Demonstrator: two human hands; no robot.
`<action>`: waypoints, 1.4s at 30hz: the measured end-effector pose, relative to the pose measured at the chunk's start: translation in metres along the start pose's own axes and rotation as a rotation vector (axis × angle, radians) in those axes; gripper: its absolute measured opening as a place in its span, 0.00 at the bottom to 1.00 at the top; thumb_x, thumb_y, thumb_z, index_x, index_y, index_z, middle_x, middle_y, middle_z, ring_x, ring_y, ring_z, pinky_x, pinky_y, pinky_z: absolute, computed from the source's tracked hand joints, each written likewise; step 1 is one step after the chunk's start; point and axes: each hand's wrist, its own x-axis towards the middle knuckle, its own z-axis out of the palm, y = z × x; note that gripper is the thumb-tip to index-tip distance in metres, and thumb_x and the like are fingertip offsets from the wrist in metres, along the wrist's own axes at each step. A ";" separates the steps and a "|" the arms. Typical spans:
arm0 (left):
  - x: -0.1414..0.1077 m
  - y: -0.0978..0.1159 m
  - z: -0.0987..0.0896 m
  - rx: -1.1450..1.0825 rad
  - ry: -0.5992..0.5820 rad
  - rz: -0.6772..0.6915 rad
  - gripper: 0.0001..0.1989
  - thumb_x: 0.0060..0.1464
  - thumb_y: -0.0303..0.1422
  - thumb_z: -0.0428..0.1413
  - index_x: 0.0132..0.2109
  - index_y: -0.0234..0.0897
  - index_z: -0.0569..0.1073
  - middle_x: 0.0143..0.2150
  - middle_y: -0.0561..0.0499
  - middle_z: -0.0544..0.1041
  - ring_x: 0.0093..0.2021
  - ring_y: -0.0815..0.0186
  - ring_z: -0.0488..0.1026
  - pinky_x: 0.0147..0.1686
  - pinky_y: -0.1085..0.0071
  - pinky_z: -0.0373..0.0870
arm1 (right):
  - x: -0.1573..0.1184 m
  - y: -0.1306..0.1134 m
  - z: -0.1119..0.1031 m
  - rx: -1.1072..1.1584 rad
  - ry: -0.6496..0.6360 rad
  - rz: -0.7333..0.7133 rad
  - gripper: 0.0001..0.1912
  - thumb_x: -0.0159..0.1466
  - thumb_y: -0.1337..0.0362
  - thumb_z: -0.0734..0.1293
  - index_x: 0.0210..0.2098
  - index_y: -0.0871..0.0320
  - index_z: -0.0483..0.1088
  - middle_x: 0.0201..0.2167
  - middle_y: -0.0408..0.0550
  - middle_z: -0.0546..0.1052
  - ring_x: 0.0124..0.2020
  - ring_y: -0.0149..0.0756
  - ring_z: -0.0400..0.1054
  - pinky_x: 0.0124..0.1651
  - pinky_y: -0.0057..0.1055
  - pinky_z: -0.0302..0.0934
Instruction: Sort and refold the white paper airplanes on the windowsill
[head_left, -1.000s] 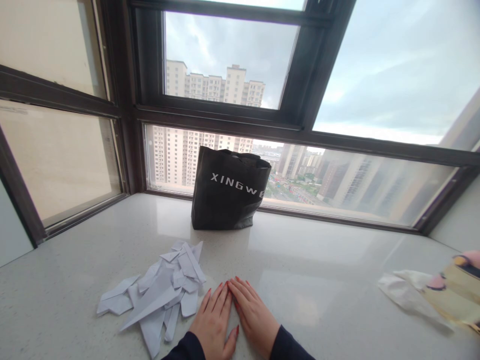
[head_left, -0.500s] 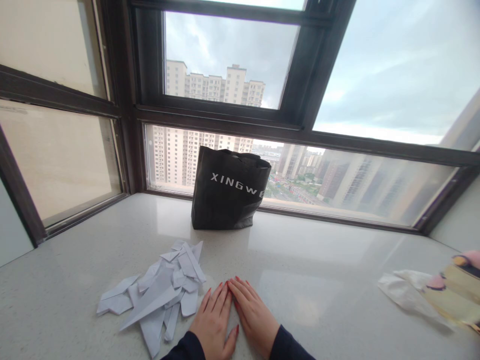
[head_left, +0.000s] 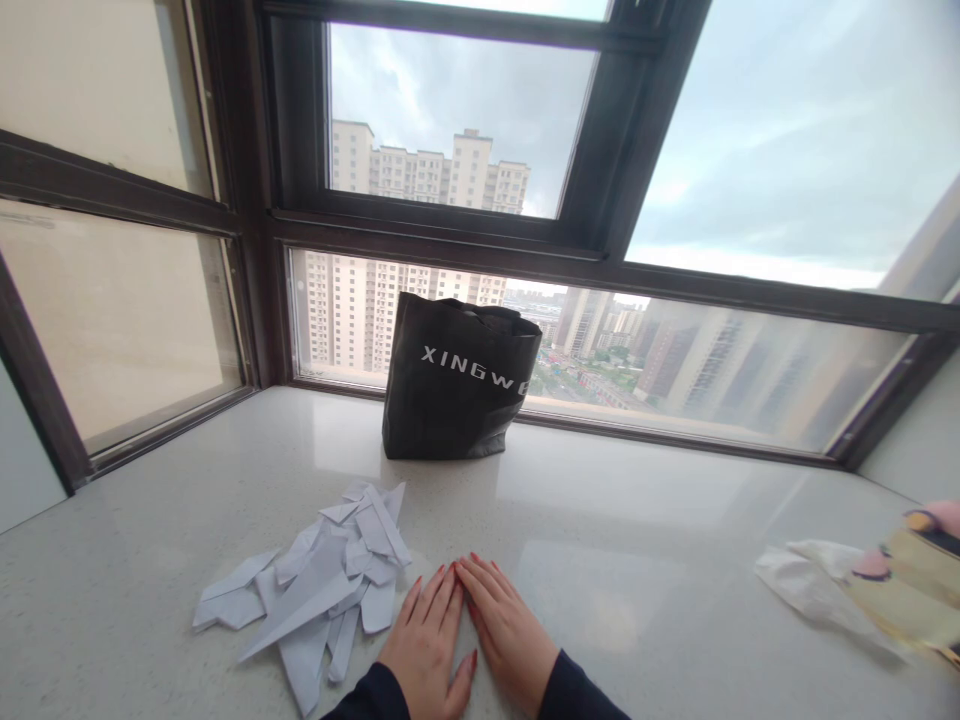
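Note:
My left hand (head_left: 427, 640) lies flat on the pale speckled sill (head_left: 645, 640), fingers stretched forward and holding nothing. Beside it my right hand (head_left: 508, 632) rests palm down in the same way, and the fingertips of both hands touch. Just left of my left hand is a loose pile of folded white paper pieces (head_left: 322, 590), some long and pointed. Beyond my hands a black bag (head_left: 457, 390) with white lettering stands upright near the window, its top edge crumpled. What is inside the bag is hidden.
At the right edge lies a yellow and pink printed packet (head_left: 911, 585) with white crumpled wrapping (head_left: 817, 585) beside it. Dark window frames (head_left: 450, 235) border the sill at the back and left. Tall buildings show through the glass.

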 end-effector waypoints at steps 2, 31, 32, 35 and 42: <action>0.000 0.000 0.000 0.000 -0.001 -0.005 0.31 0.53 0.43 0.42 0.60 0.30 0.52 0.59 0.41 0.57 0.58 0.55 0.52 0.54 0.59 0.49 | 0.000 0.000 0.000 0.003 0.001 -0.003 0.24 0.59 0.72 0.52 0.56 0.67 0.56 0.56 0.54 0.59 0.59 0.38 0.48 0.59 0.40 0.45; 0.001 -0.001 -0.004 -0.027 -0.053 0.000 0.31 0.55 0.43 0.41 0.61 0.29 0.49 0.60 0.40 0.56 0.58 0.54 0.52 0.54 0.57 0.50 | 0.000 0.001 0.000 0.017 -0.008 0.003 0.24 0.59 0.72 0.52 0.56 0.67 0.56 0.56 0.56 0.60 0.58 0.39 0.49 0.59 0.41 0.46; 0.001 -0.001 -0.004 -0.027 -0.052 0.002 0.31 0.55 0.43 0.41 0.61 0.28 0.49 0.60 0.40 0.56 0.58 0.54 0.52 0.54 0.57 0.50 | 0.000 0.000 0.000 0.020 -0.005 0.003 0.24 0.59 0.72 0.53 0.56 0.67 0.56 0.56 0.56 0.60 0.58 0.39 0.49 0.59 0.41 0.46; 0.001 0.000 -0.004 -0.026 -0.045 0.004 0.31 0.55 0.43 0.41 0.61 0.28 0.49 0.60 0.40 0.56 0.58 0.53 0.53 0.54 0.57 0.51 | 0.000 0.000 -0.001 0.019 -0.005 0.003 0.24 0.59 0.72 0.52 0.56 0.68 0.56 0.56 0.56 0.60 0.58 0.40 0.49 0.59 0.42 0.46; 0.000 0.000 -0.005 -0.032 -0.054 0.000 0.31 0.55 0.43 0.41 0.61 0.28 0.49 0.60 0.40 0.54 0.59 0.53 0.51 0.54 0.57 0.51 | 0.001 0.001 0.001 0.018 0.000 0.001 0.24 0.59 0.72 0.52 0.56 0.67 0.56 0.56 0.55 0.60 0.59 0.38 0.49 0.59 0.40 0.45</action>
